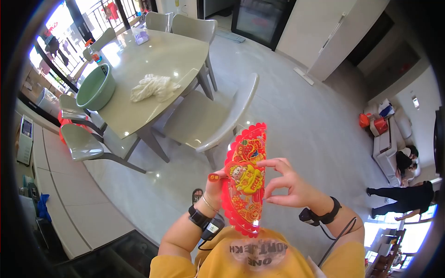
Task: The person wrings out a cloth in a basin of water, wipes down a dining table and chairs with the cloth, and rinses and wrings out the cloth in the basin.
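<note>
Red ornament [245, 180] partly hides the left hand [213, 189] pinching it; the right hand's grip [265, 181] is spread.

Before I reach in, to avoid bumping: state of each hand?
Left hand: closed on the red decoration.
Right hand: fingers curled at its edge; whether gripping, unclear.

this looks like a home, with living and dining areas in one open space; at about eleven o'clock grey chairs [199, 116] surround a dining table [181, 51] bearing a green basin [96, 88], a crumpled white cloth [154, 88] and a tissue box [141, 36]; towards ten, laundry [58, 46] hangs by a balcony railing [99, 14]. a pale sofa [383, 150] sits at three o'clock, red bags [380, 125] beside its end; a dark-framed glass door [260, 21] stands near twelve; glossy pale flooring [287, 97] runs between them.
</note>
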Action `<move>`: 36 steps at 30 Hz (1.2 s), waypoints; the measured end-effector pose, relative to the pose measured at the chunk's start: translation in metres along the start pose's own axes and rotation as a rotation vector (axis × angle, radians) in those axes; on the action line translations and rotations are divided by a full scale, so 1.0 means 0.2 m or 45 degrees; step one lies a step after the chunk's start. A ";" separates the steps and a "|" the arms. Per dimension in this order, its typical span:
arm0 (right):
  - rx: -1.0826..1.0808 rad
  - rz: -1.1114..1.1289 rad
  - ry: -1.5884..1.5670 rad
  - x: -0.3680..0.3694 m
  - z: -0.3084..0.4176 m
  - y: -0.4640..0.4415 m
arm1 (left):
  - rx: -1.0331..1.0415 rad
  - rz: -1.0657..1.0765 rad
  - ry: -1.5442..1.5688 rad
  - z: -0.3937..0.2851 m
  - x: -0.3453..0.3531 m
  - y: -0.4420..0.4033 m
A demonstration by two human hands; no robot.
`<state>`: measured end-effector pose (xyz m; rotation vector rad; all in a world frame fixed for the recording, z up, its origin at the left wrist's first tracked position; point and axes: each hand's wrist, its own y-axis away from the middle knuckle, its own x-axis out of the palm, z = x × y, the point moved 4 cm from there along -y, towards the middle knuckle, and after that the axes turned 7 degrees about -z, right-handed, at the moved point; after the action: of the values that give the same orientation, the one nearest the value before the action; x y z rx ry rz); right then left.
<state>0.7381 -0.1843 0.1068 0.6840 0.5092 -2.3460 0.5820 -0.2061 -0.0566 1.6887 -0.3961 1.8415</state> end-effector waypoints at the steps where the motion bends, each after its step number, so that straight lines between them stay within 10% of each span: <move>1: 0.007 -0.007 0.002 0.00 -0.01 -0.01 | -0.036 0.005 0.002 0.02 0.03 -0.02; 18: -0.233 -0.074 -0.175 0.63 0.14 -0.65 | 0.737 0.048 -0.300 -0.43 0.28 0.61; 36: -0.721 0.762 -0.466 2.64 1.21 -1.84 | 2.028 -0.347 -0.143 -1.36 0.16 2.63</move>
<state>0.0599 -0.2876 0.0553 0.1036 0.6520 -1.5997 0.0456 -0.4442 0.0274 2.4946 1.6020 1.8229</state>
